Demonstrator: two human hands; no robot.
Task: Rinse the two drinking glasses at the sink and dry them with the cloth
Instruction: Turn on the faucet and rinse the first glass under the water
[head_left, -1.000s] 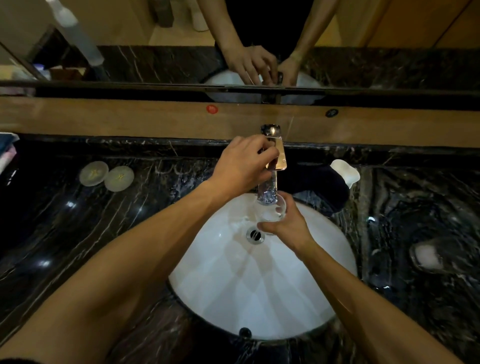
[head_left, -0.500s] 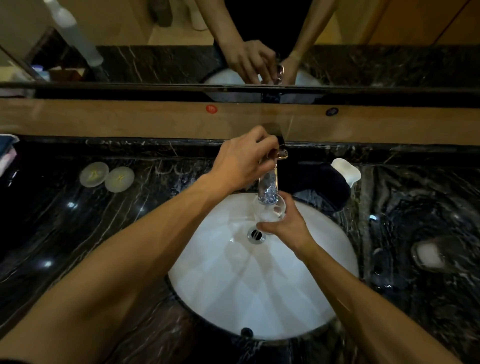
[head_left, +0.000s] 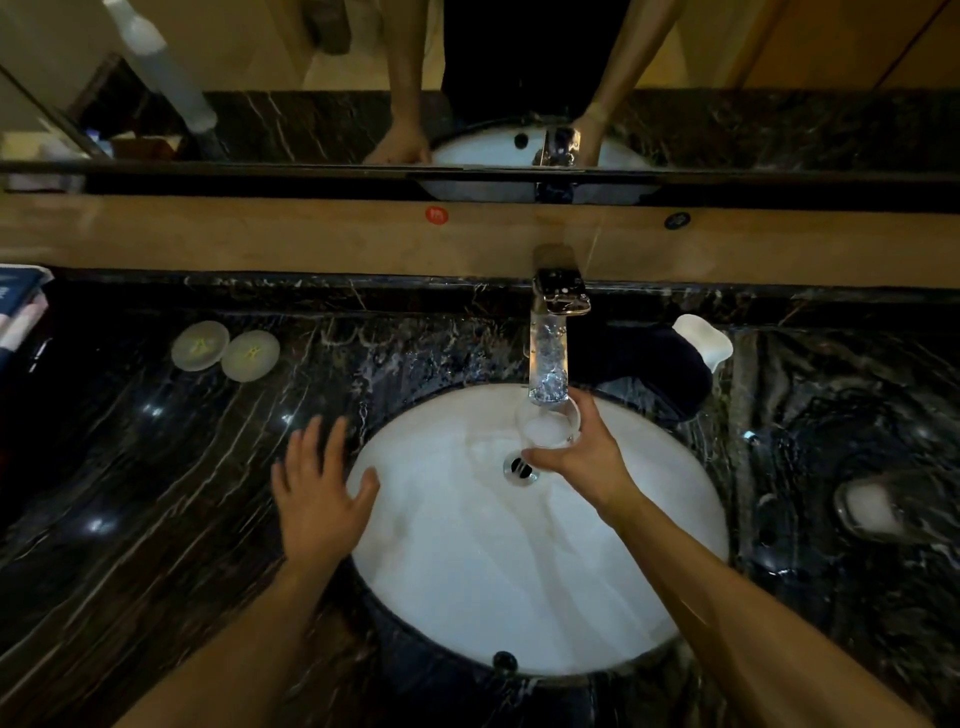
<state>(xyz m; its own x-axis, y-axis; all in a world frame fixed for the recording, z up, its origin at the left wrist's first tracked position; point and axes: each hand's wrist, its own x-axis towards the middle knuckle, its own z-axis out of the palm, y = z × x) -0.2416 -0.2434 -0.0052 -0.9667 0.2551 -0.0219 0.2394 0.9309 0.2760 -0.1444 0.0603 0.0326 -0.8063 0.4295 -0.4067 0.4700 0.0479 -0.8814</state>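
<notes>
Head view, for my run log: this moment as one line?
right hand grips glass under faucet | left hand open at sink rim

Two round pale coasters (head_left: 225, 347) lie touching side by side on the dark marble counter (head_left: 130, 467), left of the basin. A red sticker (head_left: 437, 214) sits on the wooden ledge (head_left: 260, 239) below the mirror (head_left: 779, 78). A white soap dish (head_left: 702, 340) stands behind the basin, to the right.

Right hand (head_left: 587, 457) round glass (head_left: 551, 428) under running tap (head_left: 558, 301), left hand (head_left: 319, 493) flat beside sink (head_left: 519, 571).
</notes>
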